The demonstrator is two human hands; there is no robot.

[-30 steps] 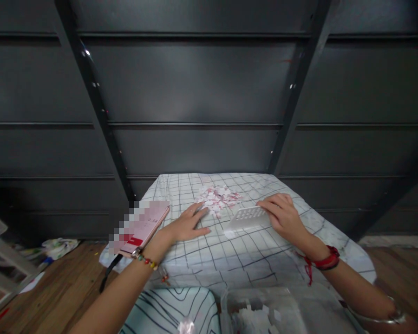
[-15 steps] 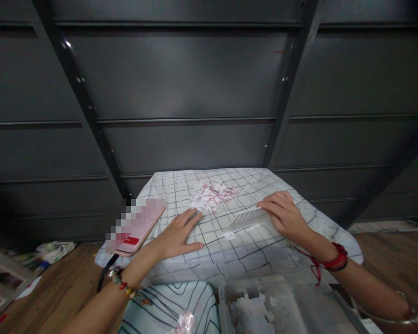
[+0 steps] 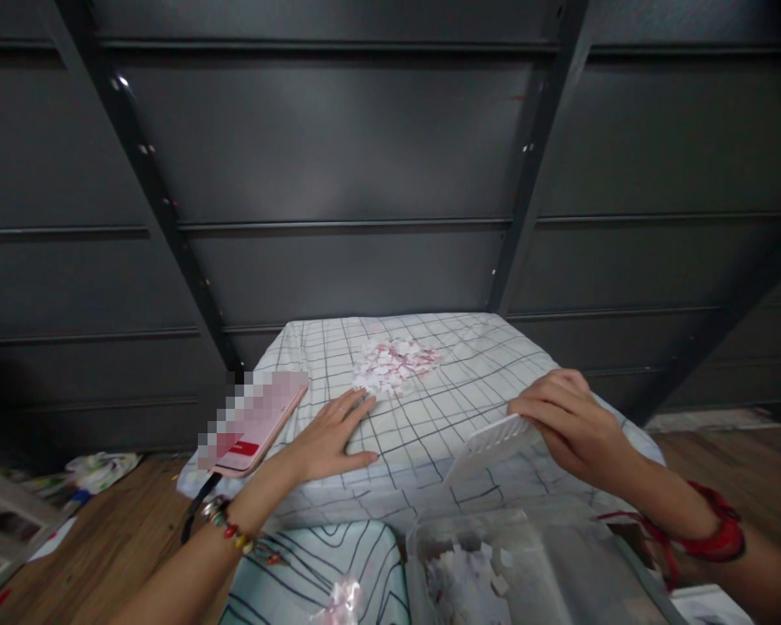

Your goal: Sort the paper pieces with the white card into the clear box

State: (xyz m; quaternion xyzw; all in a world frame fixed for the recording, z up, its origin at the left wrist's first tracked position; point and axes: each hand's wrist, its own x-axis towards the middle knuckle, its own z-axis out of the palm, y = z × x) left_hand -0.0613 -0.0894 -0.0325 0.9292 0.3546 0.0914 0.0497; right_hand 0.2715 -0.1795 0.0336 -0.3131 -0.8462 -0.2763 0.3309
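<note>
My left hand (image 3: 335,434) lies open on the white checked cloth (image 3: 403,434), fingers spread, with nothing in it. Just beyond its fingertips is a loose pile of small white and pink paper pieces (image 3: 397,365). My right hand (image 3: 569,425) pinches a thin white slotted plastic piece (image 3: 488,443) by its upper right corner. That piece is tilted, its lower edge at the near edge of the cloth, above the clear plastic box (image 3: 534,555). White paper scraps (image 3: 469,582) lie inside the box.
A pink phone (image 3: 260,430) with a black cable rests at the cloth's left side. Nearer me is a blue-green cushion (image 3: 325,555) with dark lines and a pink shiny bow (image 3: 342,599). Dark metal panels (image 3: 351,148) rise behind. A white-framed stand (image 3: 6,521) is at left.
My right hand has moved right and toward me with the slotted piece, bringing it nearer the box. A small scrap by its lower edge no longer shows there. My left hand stays put.
</note>
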